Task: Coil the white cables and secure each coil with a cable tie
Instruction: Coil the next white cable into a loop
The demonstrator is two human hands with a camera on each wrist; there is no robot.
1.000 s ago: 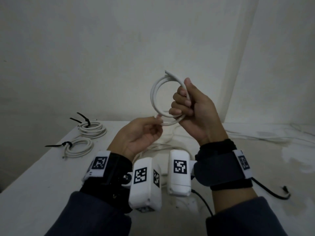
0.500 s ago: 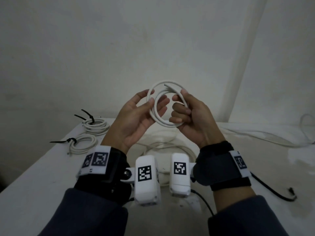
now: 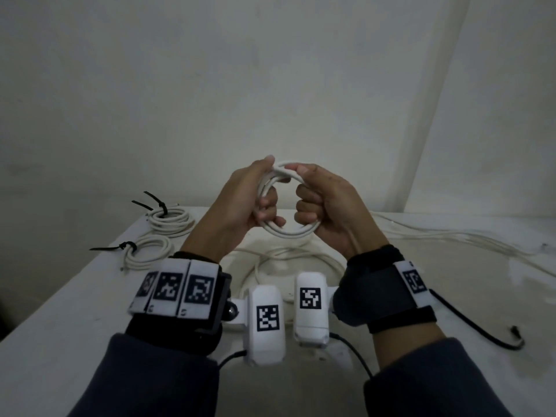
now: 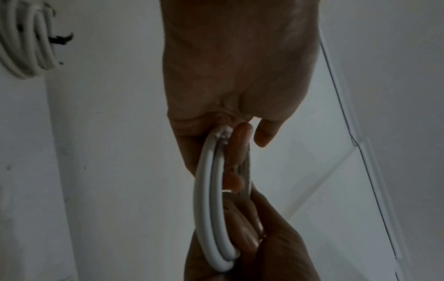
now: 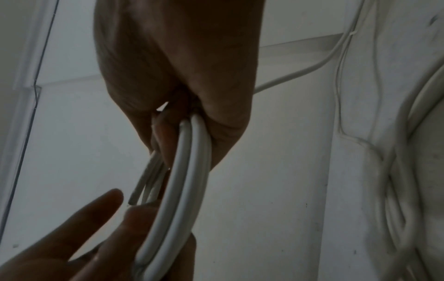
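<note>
While held in the air above the table (image 3: 60,311), the white cable coil (image 3: 288,233) stands upright, its ring facing the person and its loose end (image 5: 134,195) jutting from the far side. Left hand (image 3: 243,203) clasps the left arc, fingers curled through the ring. Right hand (image 3: 325,203) grips the right arc, thumb on top. Two tied coils (image 3: 171,221) (image 3: 147,252) lie far left; loose cables (image 3: 294,260) lie beneath.

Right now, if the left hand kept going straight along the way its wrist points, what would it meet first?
Probably the back wall. The left hand grips the held coil above the table, pointing away from the person and upward. Nothing else shows in that line, though depth is unclear.
</note>
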